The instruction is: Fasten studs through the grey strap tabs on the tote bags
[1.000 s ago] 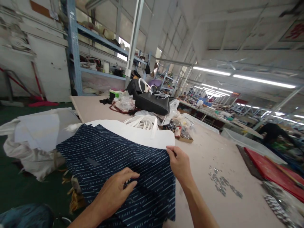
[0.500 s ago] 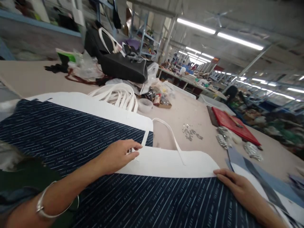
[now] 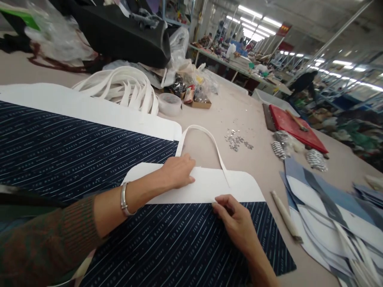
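A dark navy fabric panel point(image 3: 179, 239) with pale diagonal stripes and lettering lies before me, with a white band point(image 3: 239, 183) along its far edge. My left hand point(image 3: 178, 172) rests on that band, fingers curled over one end of a white strap point(image 3: 200, 128). The strap arches over the table, and its other end lies on the band farther right. At the seam between white and navy, my right hand point(image 3: 235, 215) is closed in a pinch. Whatever its fingertips hold is too small to make out. Another such panel point(image 3: 74, 139) lies to the left, partly under the first.
White straps point(image 3: 125, 89) lie bundled beside a tape roll point(image 3: 170, 104). Small metal pieces point(image 3: 237, 140) are scattered mid-table. To the right are a wooden stick point(image 3: 286, 217), stacked blue-and-white panels point(image 3: 317, 199) and a red slab point(image 3: 296, 127) bearing a hammer point(image 3: 296, 120).
My right hand has moved left from the band's right corner to the seam near its middle. My left hand has turned more palm-down over the strap end. The view has shifted closer.
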`<action>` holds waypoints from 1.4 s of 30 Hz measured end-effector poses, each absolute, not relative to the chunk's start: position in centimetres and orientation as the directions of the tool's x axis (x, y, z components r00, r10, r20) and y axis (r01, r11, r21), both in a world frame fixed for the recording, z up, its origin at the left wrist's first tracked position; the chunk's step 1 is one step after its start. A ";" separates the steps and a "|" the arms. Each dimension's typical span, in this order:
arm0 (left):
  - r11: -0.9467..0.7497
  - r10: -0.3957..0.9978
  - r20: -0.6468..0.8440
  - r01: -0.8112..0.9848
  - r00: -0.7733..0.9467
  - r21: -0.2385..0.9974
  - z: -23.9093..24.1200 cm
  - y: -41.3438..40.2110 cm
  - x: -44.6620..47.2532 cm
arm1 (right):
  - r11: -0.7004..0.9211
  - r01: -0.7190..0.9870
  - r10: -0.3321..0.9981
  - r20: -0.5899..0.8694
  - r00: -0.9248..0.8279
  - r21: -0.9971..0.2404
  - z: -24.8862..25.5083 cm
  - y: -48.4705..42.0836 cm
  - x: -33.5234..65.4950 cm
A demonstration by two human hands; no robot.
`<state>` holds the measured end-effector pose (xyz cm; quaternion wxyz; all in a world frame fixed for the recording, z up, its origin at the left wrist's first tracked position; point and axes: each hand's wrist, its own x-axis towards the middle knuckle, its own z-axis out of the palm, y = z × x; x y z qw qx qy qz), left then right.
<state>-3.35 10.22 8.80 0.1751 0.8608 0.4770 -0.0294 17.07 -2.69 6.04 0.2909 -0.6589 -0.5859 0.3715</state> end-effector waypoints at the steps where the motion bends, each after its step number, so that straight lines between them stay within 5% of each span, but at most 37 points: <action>1: -0.487 0.803 -0.236 0.831 0.547 0.270 8.9 10.6 -3.2 | -0.153 0.543 0.985 -0.173 0.015 -0.825 5.9 -2.7 16.9; 15: -0.534 0.641 -0.446 0.780 0.625 0.325 10.7 15.0 -2.0 | -0.068 0.592 0.996 -0.092 -0.010 -0.803 5.5 -2.5 16.2; 22: -0.486 0.470 -0.526 0.705 0.709 0.516 11.1 17.5 -1.9 | -0.056 0.583 0.993 -0.108 -0.055 -0.811 5.3 -2.7 16.9; 34: -0.354 0.104 -0.659 0.647 0.745 0.675 10.3 18.9 -0.4 | 0.017 0.603 0.993 -0.057 -0.104 -0.798 5.5 -2.6 17.2; 40: -0.216 0.037 -0.749 0.737 0.662 0.640 10.4 18.7 0.0 | 0.036 0.611 0.993 -0.043 -0.113 -0.791 5.5 -2.6 17.1; 42: -0.173 0.180 -0.693 0.716 0.698 0.676 10.9 18.6 0.3 | 0.038 0.613 0.992 -0.045 -0.118 -0.789 5.6 -2.6 17.0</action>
